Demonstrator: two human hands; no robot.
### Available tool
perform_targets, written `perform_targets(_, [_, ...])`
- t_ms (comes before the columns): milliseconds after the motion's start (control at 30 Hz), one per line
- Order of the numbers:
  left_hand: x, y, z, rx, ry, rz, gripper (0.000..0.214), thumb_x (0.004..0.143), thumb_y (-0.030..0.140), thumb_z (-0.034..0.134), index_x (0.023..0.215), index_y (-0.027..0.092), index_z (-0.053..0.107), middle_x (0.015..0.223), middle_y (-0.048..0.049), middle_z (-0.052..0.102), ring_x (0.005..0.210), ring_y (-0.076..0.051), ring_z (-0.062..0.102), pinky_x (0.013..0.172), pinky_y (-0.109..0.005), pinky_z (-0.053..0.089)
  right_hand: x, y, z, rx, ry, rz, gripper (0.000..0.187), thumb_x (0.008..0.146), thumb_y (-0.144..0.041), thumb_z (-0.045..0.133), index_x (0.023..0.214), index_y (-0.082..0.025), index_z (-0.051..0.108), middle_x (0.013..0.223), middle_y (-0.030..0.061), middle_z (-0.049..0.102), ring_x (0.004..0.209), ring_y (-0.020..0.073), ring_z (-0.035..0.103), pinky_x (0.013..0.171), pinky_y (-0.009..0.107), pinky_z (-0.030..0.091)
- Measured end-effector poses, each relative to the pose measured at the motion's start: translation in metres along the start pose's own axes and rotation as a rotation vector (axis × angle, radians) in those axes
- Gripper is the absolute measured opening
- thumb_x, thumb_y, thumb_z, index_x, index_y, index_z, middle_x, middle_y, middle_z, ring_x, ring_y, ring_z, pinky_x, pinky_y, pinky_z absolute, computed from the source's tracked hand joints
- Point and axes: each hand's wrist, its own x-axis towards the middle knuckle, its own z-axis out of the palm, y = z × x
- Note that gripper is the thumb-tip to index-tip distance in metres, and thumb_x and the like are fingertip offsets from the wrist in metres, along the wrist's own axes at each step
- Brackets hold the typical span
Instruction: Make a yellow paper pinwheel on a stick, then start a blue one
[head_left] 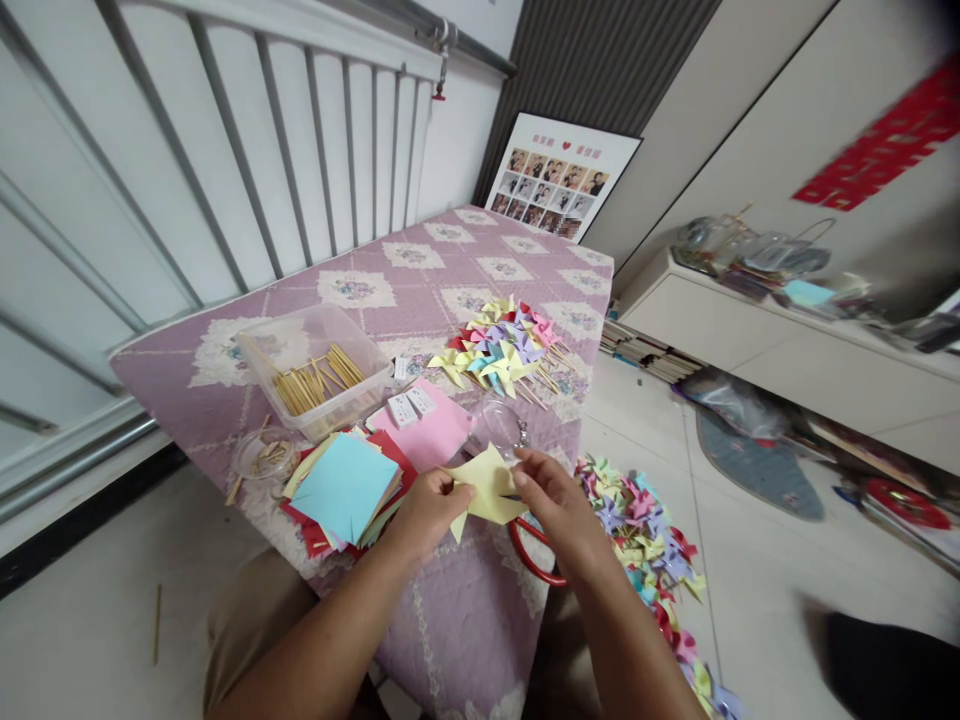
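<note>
My left hand [429, 508] and my right hand [553, 500] both pinch a pale yellow paper square [489, 484] with folded corners, held over the near edge of the purple quilted mattress [420, 290]. Red-handled scissors [529, 556] lie partly hidden under my right hand. A stack of coloured paper squares [345, 488], light blue on top, lies just left of my left hand. A pink sheet [435, 432] lies behind the yellow paper.
A clear plastic box of wooden sticks [319, 378] stands at the left. Finished paper pinwheels [504, 348] are heaped further back, and more pinwheels [645, 530] lie on the tiled floor at the right. A small round dish [262, 455] and a clear lid [496, 424] are nearby.
</note>
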Motion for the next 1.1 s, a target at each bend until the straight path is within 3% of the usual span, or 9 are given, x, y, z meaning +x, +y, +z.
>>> perform_targets(100, [0.000, -0.003, -0.002, 0.099, -0.037, 0.026, 0.020, 0.063, 0.033, 0.074, 0.072, 0.016, 0.070, 0.058, -0.0006, 0.063, 0.059, -0.017, 0.056, 0.054, -0.025, 0.039, -0.002, -0.001, 0.004, 0.163, -0.242, 0.147, 0.040, 0.073, -0.047, 0.073, 0.101, -0.019, 0.066, 0.088, 0.0033, 0.071, 0.074, 0.0186, 0.065, 0.070, 0.031, 0.050])
perform_targets(200, [0.000, -0.005, -0.005, 0.198, -0.048, 0.047, 0.017, 0.067, 0.033, 0.070, 0.072, 0.016, 0.070, 0.062, -0.0011, 0.065, 0.057, -0.016, 0.055, 0.054, -0.025, 0.038, -0.006, 0.006, 0.007, 0.182, -0.298, 0.220, 0.035, 0.071, -0.044, 0.076, 0.093, -0.018, 0.069, 0.080, 0.0014, 0.073, 0.067, 0.0163, 0.063, 0.065, 0.027, 0.048])
perform_targets(500, [-0.006, 0.006, -0.005, 0.356, -0.110, 0.050, 0.015, 0.071, 0.028, 0.064, 0.077, 0.017, 0.071, 0.072, -0.0033, 0.070, 0.057, -0.015, 0.054, 0.051, -0.024, 0.033, -0.007, 0.008, 0.007, 0.184, -0.282, 0.277, 0.031, 0.067, -0.042, 0.078, 0.086, -0.018, 0.073, 0.071, 0.0004, 0.073, 0.056, 0.0139, 0.060, 0.056, 0.025, 0.046])
perform_targets(833, [-0.008, 0.010, -0.004, 0.477, -0.067, 0.063, 0.017, 0.070, 0.028, 0.064, 0.077, 0.016, 0.072, 0.055, 0.0019, 0.058, 0.045, -0.011, 0.041, 0.045, -0.024, 0.025, -0.008, 0.009, 0.013, 0.088, -0.245, 0.247, 0.027, 0.069, -0.035, 0.076, 0.088, -0.016, 0.074, 0.073, 0.0021, 0.074, 0.057, 0.0151, 0.061, 0.054, 0.025, 0.047])
perform_targets(967, [-0.006, 0.007, -0.005, 0.423, -0.089, 0.097, 0.017, 0.070, 0.027, 0.064, 0.079, 0.016, 0.073, 0.061, 0.0006, 0.062, 0.050, -0.012, 0.044, 0.048, -0.024, 0.028, -0.009, 0.008, 0.018, 0.060, -0.211, 0.230, 0.019, 0.070, -0.031, 0.072, 0.084, -0.018, 0.074, 0.070, 0.0015, 0.073, 0.056, 0.0166, 0.061, 0.051, 0.025, 0.046])
perform_targets(1100, [-0.006, 0.008, -0.004, 0.348, -0.079, 0.063, 0.010, 0.068, 0.026, 0.066, 0.069, 0.016, 0.069, 0.059, 0.0012, 0.059, 0.050, -0.011, 0.043, 0.049, -0.023, 0.027, -0.010, 0.009, 0.023, 0.062, -0.132, 0.226, 0.017, 0.067, -0.030, 0.071, 0.079, -0.018, 0.073, 0.067, 0.0018, 0.074, 0.054, 0.0180, 0.063, 0.051, 0.027, 0.048])
